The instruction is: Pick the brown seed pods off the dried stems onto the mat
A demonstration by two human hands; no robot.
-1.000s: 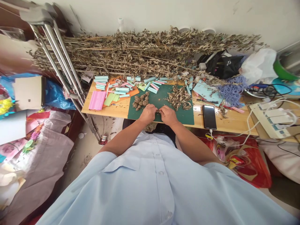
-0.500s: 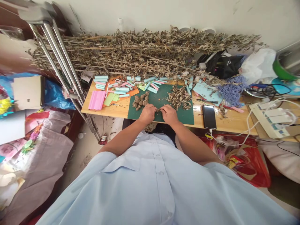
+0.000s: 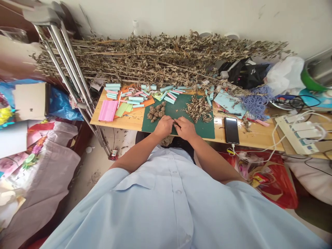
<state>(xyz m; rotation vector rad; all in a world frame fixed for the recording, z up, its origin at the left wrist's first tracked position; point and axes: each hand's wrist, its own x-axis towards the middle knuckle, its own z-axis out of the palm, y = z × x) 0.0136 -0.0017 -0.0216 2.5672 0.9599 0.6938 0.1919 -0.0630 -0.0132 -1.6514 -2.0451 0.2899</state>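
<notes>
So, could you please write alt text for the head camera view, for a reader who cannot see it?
Seen from above, a person's left hand and right hand meet over a small dried clump on a green mat, beside dark round clumps and loose dried leaves. Teal paper rolls lie on the wooden table, with a phone at right and dried stalks behind.

Cluttered home room: floral bedding (image 3: pixel 44 173) at left, metal crutches (image 3: pixel 64 58) against the wall, power strip (image 3: pixel 295 133) beside a wooden table (image 3: pixel 249 138).

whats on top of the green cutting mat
The green cutting mat carries a heap of dried crumbled leaves, a cluster of dark rolled balls, and the left hand and right hand; whatever lies beneath the hands is covered.
</notes>
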